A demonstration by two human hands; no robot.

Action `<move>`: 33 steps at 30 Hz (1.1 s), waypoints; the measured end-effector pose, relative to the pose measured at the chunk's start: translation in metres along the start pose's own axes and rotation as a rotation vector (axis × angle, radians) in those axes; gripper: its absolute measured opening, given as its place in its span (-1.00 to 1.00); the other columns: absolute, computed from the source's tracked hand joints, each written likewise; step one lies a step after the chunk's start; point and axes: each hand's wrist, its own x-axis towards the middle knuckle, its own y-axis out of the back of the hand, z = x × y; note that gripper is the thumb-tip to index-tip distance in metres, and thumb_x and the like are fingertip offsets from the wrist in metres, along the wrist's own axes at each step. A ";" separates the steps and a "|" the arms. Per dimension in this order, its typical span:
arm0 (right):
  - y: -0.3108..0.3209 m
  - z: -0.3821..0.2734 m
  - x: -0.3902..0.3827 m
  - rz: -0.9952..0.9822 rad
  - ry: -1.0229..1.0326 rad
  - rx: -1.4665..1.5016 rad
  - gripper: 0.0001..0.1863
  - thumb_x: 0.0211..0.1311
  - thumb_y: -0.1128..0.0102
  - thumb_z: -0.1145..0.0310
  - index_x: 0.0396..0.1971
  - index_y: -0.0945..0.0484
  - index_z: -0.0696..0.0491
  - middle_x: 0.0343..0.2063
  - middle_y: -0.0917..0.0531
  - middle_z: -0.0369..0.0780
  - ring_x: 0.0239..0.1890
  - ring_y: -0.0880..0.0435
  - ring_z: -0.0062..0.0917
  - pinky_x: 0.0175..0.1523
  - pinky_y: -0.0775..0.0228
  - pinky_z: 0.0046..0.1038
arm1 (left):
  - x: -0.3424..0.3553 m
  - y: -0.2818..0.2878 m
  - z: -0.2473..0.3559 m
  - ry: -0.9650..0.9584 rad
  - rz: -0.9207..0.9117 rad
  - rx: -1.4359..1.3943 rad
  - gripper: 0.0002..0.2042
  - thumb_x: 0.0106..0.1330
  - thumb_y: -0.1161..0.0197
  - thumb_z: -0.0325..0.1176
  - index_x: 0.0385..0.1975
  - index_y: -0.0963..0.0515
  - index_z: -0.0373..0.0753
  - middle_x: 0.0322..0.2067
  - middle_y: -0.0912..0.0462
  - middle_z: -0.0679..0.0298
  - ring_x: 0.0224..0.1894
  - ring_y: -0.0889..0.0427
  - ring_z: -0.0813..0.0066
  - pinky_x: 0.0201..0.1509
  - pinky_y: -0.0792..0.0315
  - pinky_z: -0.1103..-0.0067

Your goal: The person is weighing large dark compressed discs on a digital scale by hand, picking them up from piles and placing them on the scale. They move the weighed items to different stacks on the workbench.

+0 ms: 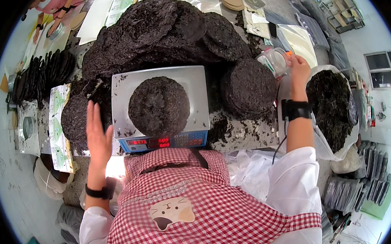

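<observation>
A round cake of dark dried seaweed (159, 107) lies on the steel pan of a blue digital scale (198, 83), its red display lit. My left hand (98, 135) is open, fingers stretched out, beside the scale's left edge and over another seaweed stack (78, 120). My right hand (300, 71) is closed at the orange end of a clear plastic jar (273, 61), which tilts beyond the right-hand seaweed stack (248, 89). My fingers partly hide the grip. Behind the scale rises a large heap of seaweed cakes (143, 32).
A white bag of loose seaweed (330, 108) stands at the right. Folded seaweed pieces (42, 75) stand in a row at the left. Round brown discs (232, 1) lie at the back. A co-worker's arm (60, 15) works at the upper left. A cable (280, 148) hangs near my right forearm.
</observation>
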 end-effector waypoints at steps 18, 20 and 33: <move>-0.039 -0.076 -0.026 -0.654 -0.070 0.164 -0.65 0.29 -0.08 0.32 0.03 -0.49 0.13 -0.15 -0.65 -0.21 -0.22 -0.65 -0.61 -0.17 -0.47 -0.60 | -0.012 0.007 0.024 0.028 -0.030 0.027 -0.38 0.08 -0.28 -0.46 0.21 -0.27 -0.30 0.29 -0.20 0.01 0.32 -0.19 0.01 0.34 -0.13 0.30; -0.054 -0.106 -0.080 -0.781 -0.059 0.234 -0.61 0.26 -0.12 0.31 0.05 -0.45 0.15 -0.10 -0.62 -0.16 -0.18 -0.64 -0.56 -0.12 -0.47 -0.58 | -0.003 -0.002 0.022 -0.053 -0.040 -0.003 -0.39 0.05 -0.31 -0.44 0.18 -0.30 -0.30 0.26 -0.24 0.02 0.29 -0.24 0.03 0.31 -0.18 0.31; -0.146 -0.091 -0.291 -1.026 -0.626 0.794 -0.63 0.25 -0.06 0.48 0.06 -0.35 0.19 -0.07 -0.56 -0.19 -0.07 -0.57 -0.48 0.00 -0.45 -0.42 | -0.009 -0.053 -0.016 -0.265 -0.333 -0.130 -0.33 0.01 -0.35 -0.31 0.18 -0.30 -0.27 0.23 -0.30 0.10 0.28 -0.25 0.12 0.30 -0.22 0.34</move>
